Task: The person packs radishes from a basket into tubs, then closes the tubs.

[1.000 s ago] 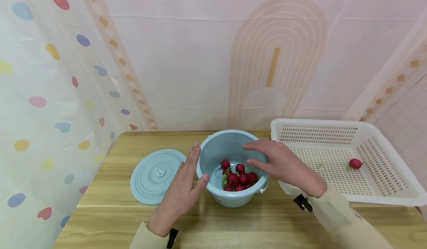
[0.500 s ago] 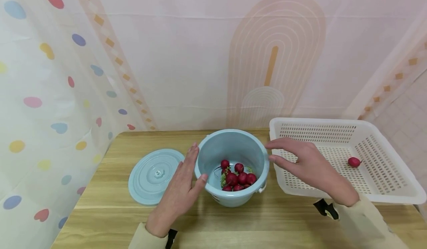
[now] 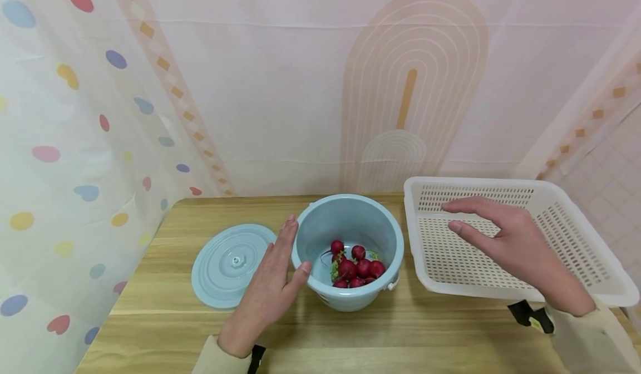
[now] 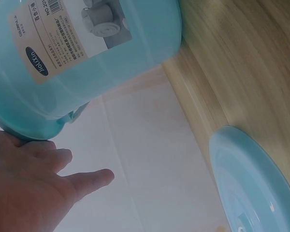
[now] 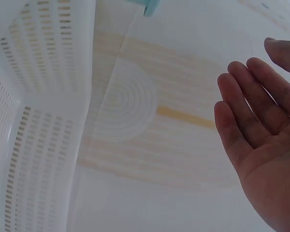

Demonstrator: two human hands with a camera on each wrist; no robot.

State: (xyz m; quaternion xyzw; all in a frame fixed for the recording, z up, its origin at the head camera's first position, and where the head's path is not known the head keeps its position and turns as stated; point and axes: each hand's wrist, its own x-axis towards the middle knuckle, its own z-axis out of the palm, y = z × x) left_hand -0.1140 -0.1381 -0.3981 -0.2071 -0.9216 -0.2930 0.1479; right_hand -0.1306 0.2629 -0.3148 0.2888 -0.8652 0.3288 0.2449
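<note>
A light blue bucket (image 3: pixel 348 303) stands upright on the table, with several red radishes (image 3: pixel 349 269) and bits of green stalk at its bottom. My left hand (image 3: pixel 270 288) rests along the bucket's left rim, fingers extended and thumb apart. In the left wrist view, its fingertips are right at the rim of the labelled bucket (image 4: pixel 150 34). My right hand (image 3: pixel 516 246) hovers over the white basket (image 3: pixel 478 295), fingers loosely bent and thumb apart, holding nothing. The right wrist view shows the palm side of that hand (image 5: pixel 266 145) beside the slotted basket wall (image 5: pixel 84 96).
The bucket's light blue lid (image 3: pixel 225 268) lies on the table (image 3: pixel 320 346) to the left, partly behind my left hand. A white handle end (image 3: pixel 394 283) shows at the bucket's right side. A patterned curtain (image 3: pixel 280 107) hangs behind the table.
My right hand has moved right, from above the bucket to over the basket. It now covers the spot where a single radish was visible. My left hand has stayed at the rim.
</note>
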